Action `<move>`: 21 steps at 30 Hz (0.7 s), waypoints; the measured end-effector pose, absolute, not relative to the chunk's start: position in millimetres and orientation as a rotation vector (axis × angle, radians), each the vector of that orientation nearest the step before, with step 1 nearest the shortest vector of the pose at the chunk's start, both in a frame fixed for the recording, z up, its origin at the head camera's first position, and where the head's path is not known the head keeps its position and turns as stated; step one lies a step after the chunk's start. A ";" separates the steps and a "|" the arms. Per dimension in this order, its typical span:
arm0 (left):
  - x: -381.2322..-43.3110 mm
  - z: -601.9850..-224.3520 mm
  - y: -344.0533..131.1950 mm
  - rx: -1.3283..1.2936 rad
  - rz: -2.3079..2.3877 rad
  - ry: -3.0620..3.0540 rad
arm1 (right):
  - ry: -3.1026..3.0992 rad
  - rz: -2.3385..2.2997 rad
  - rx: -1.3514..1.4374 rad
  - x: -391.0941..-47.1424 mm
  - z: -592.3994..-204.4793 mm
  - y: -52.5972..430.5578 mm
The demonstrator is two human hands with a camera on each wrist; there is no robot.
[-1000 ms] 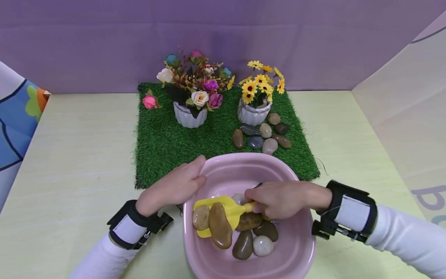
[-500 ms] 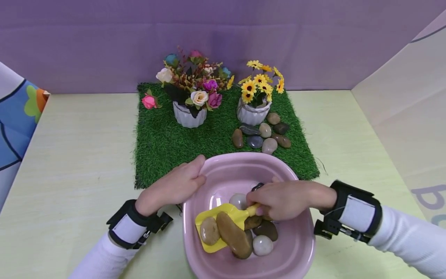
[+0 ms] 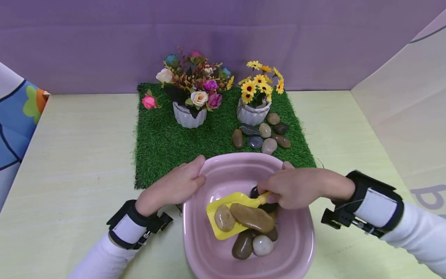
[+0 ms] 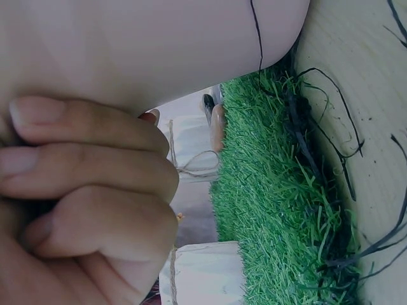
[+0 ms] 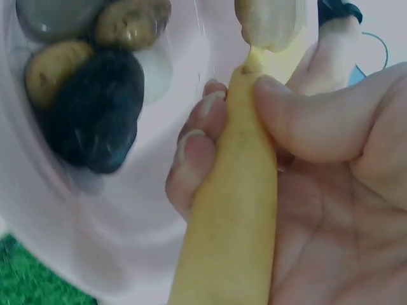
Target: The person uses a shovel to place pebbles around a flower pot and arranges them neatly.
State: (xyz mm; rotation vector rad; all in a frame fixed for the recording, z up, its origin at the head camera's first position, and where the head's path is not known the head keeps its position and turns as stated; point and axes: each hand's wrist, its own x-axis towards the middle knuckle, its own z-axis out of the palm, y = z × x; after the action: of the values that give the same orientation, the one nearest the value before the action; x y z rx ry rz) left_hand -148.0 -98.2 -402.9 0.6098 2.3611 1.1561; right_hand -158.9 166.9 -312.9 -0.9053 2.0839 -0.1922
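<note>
My right hand [image 3: 292, 188] grips the handle of a yellow toy shovel [image 3: 223, 201] over a pink basin [image 3: 240, 162]. On the shovel's blade lie a long brown stone [image 3: 252, 217] and a smaller tan stone [image 3: 225, 218]. Below the shovel, in the basin, are a dark brown stone [image 3: 242, 245], a white stone [image 3: 263, 245] and others partly hidden. The right wrist view shows thumb and fingers round the handle and a black stone [image 5: 98, 111] in the basin. With curled fingers, my left hand [image 3: 174, 185] holds the basin's left rim.
Behind the basin lies a green turf mat [image 3: 167, 151]. On it stand a pot of mixed flowers [image 3: 189, 115] and a pot of yellow flowers [image 3: 253, 112]. Several stones, including a grey one [image 3: 254, 142], lie by the right pot. A pink rose [image 3: 149, 102] lies at the mat's left.
The right hand has moved right and slightly away with the shovel. Its blade dipped, then shifted right, and the long stone has turned to lie more crosswise. The left hand stays on the rim.
</note>
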 end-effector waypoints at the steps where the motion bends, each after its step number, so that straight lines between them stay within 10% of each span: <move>1: -148.0 -402.8 -98.2 0.607 1.157 2.361 | 2.090 -0.184 -0.901 -160.0 -310.2 168.0; 21: -148.6 -402.9 -98.1 0.590 1.163 2.353 | 2.157 -0.100 -0.973 -183.3 -277.6 190.7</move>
State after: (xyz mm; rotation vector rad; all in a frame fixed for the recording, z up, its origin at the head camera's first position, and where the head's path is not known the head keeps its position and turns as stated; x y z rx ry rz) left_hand -148.6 -98.1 -402.9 0.5900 2.3533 1.1635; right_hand -183.3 190.7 -277.6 -0.9730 2.1567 -0.0997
